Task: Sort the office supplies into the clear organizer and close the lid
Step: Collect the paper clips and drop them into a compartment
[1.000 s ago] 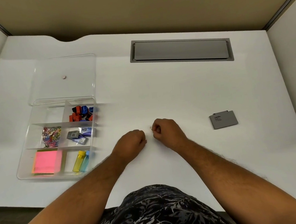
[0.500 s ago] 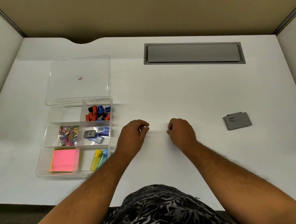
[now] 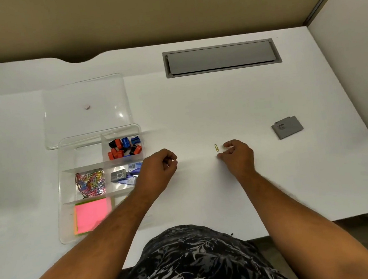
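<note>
The clear organizer (image 3: pixel 63 197) sits at the left with its lid (image 3: pixel 82 93) lying open flat behind it. Its compartments hold red, blue and black binder clips (image 3: pixel 123 146), coloured paper clips (image 3: pixel 90 183), a grey staple box (image 3: pixel 118 175) and pink sticky notes (image 3: pixel 92 213). My left hand (image 3: pixel 158 168) hovers by the organizer's right wall, fingertips pinched together with nothing visible between them. My right hand (image 3: pixel 237 156) is at the table's middle, its curled fingers around a small paper clip (image 3: pixel 224 151). A yellow paper clip (image 3: pixel 216 147) lies loose just left of those fingers.
A small grey box (image 3: pixel 287 127) lies on the white table (image 3: pixel 197 106) to the right of my right hand. A grey cable hatch (image 3: pixel 221 58) is set into the table at the back. Partition walls close off the left, right and far sides.
My hands have drifted apart: the left toward the organizer, the right staying mid-table. The yellow paper clip now lies uncovered beside my right fingers.
</note>
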`<state>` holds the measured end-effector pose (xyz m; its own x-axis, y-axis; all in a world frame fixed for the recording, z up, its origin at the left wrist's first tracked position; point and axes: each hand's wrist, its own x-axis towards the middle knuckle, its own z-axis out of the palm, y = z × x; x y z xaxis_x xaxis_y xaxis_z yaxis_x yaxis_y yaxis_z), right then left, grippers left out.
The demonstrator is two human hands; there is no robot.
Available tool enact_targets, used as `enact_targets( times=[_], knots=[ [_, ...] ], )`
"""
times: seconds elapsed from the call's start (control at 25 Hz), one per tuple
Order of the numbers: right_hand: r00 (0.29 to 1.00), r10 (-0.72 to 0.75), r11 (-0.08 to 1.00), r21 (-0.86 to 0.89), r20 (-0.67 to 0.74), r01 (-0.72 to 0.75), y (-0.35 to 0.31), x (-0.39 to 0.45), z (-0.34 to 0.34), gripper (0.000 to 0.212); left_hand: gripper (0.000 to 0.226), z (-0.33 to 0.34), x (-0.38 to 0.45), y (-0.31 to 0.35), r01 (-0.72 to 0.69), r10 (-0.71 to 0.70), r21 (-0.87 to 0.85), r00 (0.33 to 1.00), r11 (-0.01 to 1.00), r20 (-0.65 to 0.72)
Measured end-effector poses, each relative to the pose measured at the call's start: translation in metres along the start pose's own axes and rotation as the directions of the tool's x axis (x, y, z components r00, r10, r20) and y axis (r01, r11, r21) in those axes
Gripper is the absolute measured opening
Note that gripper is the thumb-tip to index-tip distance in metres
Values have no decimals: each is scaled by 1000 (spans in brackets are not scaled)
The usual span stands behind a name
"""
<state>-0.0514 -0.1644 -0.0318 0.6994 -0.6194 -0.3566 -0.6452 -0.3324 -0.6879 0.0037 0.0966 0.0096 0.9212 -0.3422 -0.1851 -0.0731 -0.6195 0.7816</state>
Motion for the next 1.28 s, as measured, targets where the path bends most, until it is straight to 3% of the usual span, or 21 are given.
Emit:
enact_targets(
  times=[0.28, 0.52, 0.72, 0.8, 0.84, 0.92, 1.0, 1.16, 1.28],
  knots=[
    [996, -87, 956, -280, 21, 89, -26, 14, 26, 6, 10, -16, 5, -9, 21, -21, -78, 1000, 997, 0],
    [973, -160, 783, -579, 166, 228, -27, 27, 32, 18, 11, -32, -2, -19, 15, -18, -78, 999, 997, -41],
    [929, -274, 668, -646, 247, 369, -28, 17, 34, 16, 11, -52, -6, -38, 49, -56, -93, 996, 994, -74],
    [925, -273, 715, -588, 264, 379, -31, 9, 39, 15, 11, -60, -9, -42, 36, -43, -81, 995, 996, -87],
    [941, -223, 823, -468, 253, 321, -38, 3, 44, 13, 12, -66, -11, -44, 29, -35, -64, 995, 998, -93],
    [953, -82, 995, -38, 291, 97, -66, -19, 57, 10, 13, -81, -18, -50, 16, -17, -12, 994, 1000, -105],
    [899, -102, 965, 262, 425, -15, -106, -45, 79, 14, 13, -100, -25, -58, 19, -15, 24, 989, 1000, -149],
    [766, -326, 943, 253, 554, 218, -181, -106, 147, 9, 9, -140, -40, -90, 151, -131, 47, 948, 987, -291],
    [671, -419, 887, 117, 611, 447, -205, -131, 198, 3, 10, -169, -51, -117, 267, -239, 42, 913, 963, -330]
  ],
)
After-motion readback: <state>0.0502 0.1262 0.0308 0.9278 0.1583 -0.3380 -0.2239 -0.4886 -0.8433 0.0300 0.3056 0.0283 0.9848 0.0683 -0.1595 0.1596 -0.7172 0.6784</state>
